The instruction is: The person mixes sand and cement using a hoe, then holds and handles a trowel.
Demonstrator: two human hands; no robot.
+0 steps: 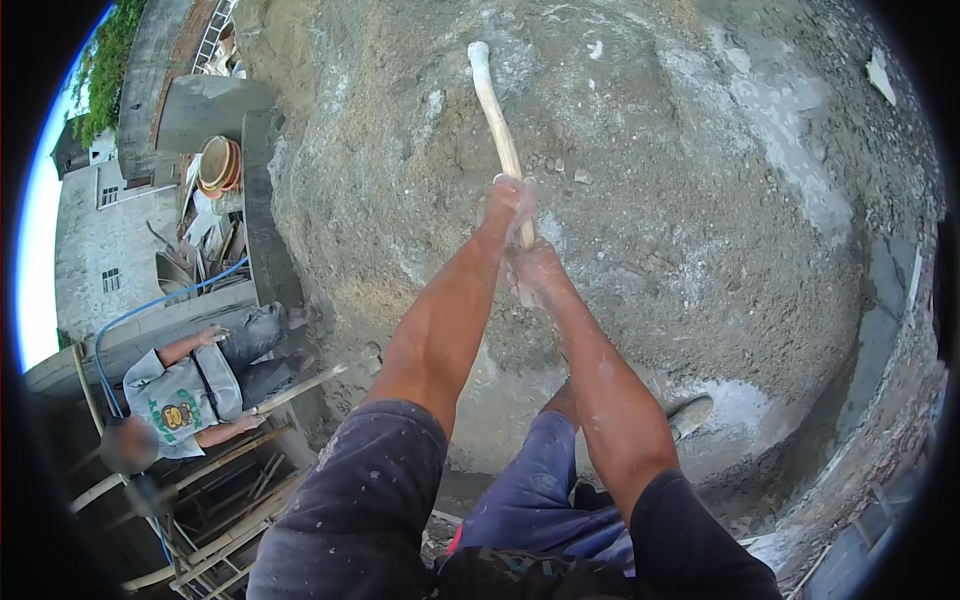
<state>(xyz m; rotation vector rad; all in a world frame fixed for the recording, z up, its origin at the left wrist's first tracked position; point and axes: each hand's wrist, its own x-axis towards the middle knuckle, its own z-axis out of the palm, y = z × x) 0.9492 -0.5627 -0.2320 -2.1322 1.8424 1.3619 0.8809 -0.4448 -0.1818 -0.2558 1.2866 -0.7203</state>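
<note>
A pale wooden handle runs from upper middle down to my hands, over a large mound of grey-brown sandy material. My left hand is wrapped round the handle farther up. Just below it, my right hand grips the same handle near its lower end. The handle's far end has a whitish, rounded tip lying against the mound; any tool head there cannot be made out. Both forearms reach forward, dusted with pale powder.
At the left, another person in a light shirt holds a wooden pole. Bamboo poles, a blue hose and stacked round baskets are on that side. A low wall edges the mound.
</note>
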